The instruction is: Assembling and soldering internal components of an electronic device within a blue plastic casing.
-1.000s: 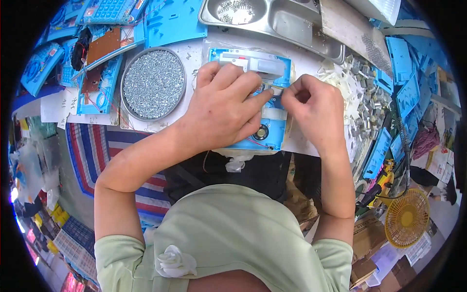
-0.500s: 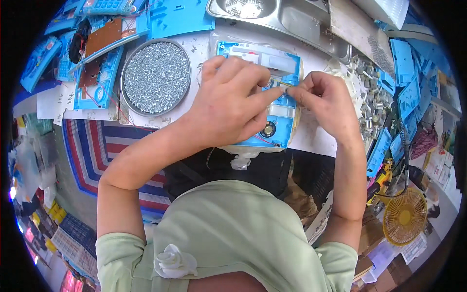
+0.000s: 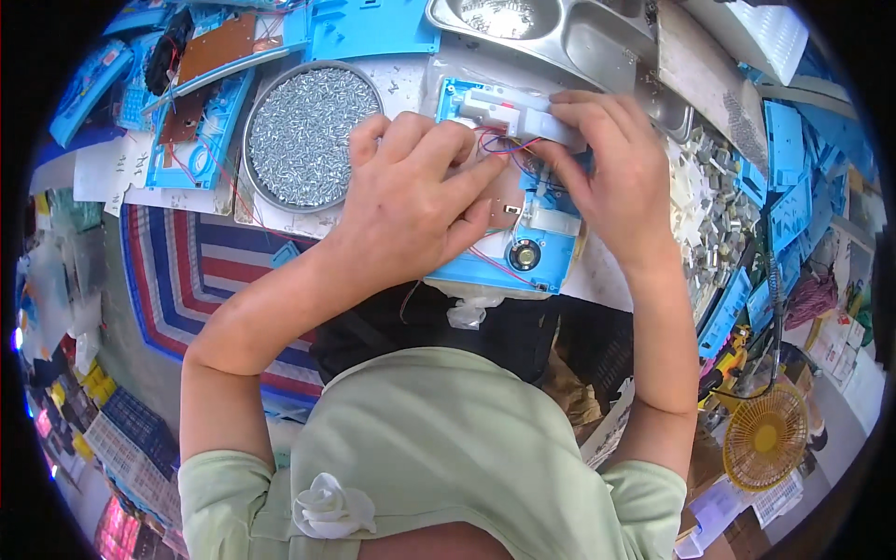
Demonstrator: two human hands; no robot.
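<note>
A blue plastic housing [image 3: 562,264] lies open-side up on the table in front of me. It holds a round black speaker [image 3: 524,255] and a brown circuit board [image 3: 505,214]. My right hand [image 3: 616,177] grips the right end of a white plastic motor unit [image 3: 511,116] at the housing's far side, thumb below and fingers above. Red and blue wires [image 3: 502,143] loop out beneath the unit. My left hand [image 3: 411,191] rests over the housing's left part, fingers apart, its index fingertip close to the wires. What lies under that palm is hidden.
Left of the housing stands a round metal dish [image 3: 250,159] full of small screws. Blue casings with boards [image 3: 191,154] pile up at the far left. A steel tray [image 3: 607,56] sits at the back. Small metal and white parts [image 3: 705,191] heap on the right.
My right hand has moved from the small parts over the housing's middle to the white motor unit and taken hold of it. The wires now show. My left hand has drawn slightly back.
</note>
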